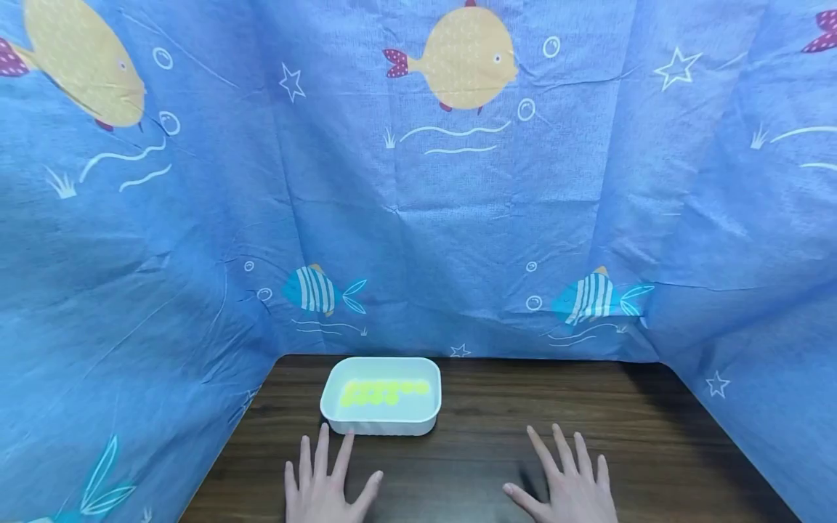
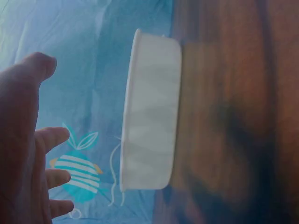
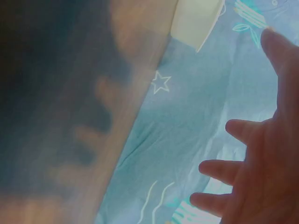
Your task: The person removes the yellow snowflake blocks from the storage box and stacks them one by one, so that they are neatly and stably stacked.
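Note:
A white rectangular tray (image 1: 382, 426) stands on the brown wooden table, towards its back left. Inside it lie several small bright yellow round pieces (image 1: 375, 393), too washed out to tell their kind. My left hand (image 1: 325, 490) hovers at the near side of the tray, fingers straight and spread, holding nothing. In the left wrist view, the tray's side wall (image 2: 152, 112) is apart from that hand (image 2: 28, 135). Further right, over the table, my right hand (image 1: 572, 490) is likewise spread and holds nothing. The right wrist view shows this hand (image 3: 266, 149) with a corner of the tray (image 3: 196, 21) beyond.
A blue cloth (image 1: 451, 240) printed with fish, stars and bubbles hangs behind the table and along both sides. Dark wood grain runs across the tabletop (image 1: 497, 407). Shadows of the hands fall on the wood.

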Demonstrator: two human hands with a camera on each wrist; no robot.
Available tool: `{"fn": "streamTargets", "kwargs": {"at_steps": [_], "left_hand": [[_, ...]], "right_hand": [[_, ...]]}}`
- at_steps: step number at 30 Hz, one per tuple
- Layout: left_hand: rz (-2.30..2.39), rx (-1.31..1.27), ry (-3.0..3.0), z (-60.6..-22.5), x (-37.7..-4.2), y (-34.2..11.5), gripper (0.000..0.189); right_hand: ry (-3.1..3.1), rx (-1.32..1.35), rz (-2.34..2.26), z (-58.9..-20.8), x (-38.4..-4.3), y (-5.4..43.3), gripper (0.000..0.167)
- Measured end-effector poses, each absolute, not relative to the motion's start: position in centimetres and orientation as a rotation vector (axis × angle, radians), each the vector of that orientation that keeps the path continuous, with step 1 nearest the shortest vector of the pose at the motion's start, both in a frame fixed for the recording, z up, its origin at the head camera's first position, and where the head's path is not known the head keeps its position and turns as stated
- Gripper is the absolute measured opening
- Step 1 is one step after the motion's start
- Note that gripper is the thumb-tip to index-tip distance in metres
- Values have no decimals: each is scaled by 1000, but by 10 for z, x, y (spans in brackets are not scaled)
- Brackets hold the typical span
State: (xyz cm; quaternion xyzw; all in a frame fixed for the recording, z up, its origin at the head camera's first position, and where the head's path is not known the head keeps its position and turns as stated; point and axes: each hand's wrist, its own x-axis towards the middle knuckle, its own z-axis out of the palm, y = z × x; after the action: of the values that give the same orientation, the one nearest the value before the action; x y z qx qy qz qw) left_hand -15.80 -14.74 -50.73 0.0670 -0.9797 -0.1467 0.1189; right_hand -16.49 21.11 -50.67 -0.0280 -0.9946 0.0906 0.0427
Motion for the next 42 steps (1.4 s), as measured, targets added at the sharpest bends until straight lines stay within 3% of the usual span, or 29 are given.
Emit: {"fn": "streamTargets", "kwargs": {"at_steps": [9, 21, 32, 42], "left_hand": [[-677, 165, -2626, -489, -190, -171, 58], [-1124, 287, -2711, -497, -258, -199, 61], [-1216, 346, -2764, -513, -278, -193, 58], [-1153, 270, -2685, -520, -274, -162, 52]], "right_hand": [[-2842, 229, 311, -499, -203, 197, 81], [-2836, 278, 852, -500, -270, 167, 42], [-2820, 386, 990, -518, -281, 137, 42], [-2759, 296, 982, -521, -284, 132, 35]]}}
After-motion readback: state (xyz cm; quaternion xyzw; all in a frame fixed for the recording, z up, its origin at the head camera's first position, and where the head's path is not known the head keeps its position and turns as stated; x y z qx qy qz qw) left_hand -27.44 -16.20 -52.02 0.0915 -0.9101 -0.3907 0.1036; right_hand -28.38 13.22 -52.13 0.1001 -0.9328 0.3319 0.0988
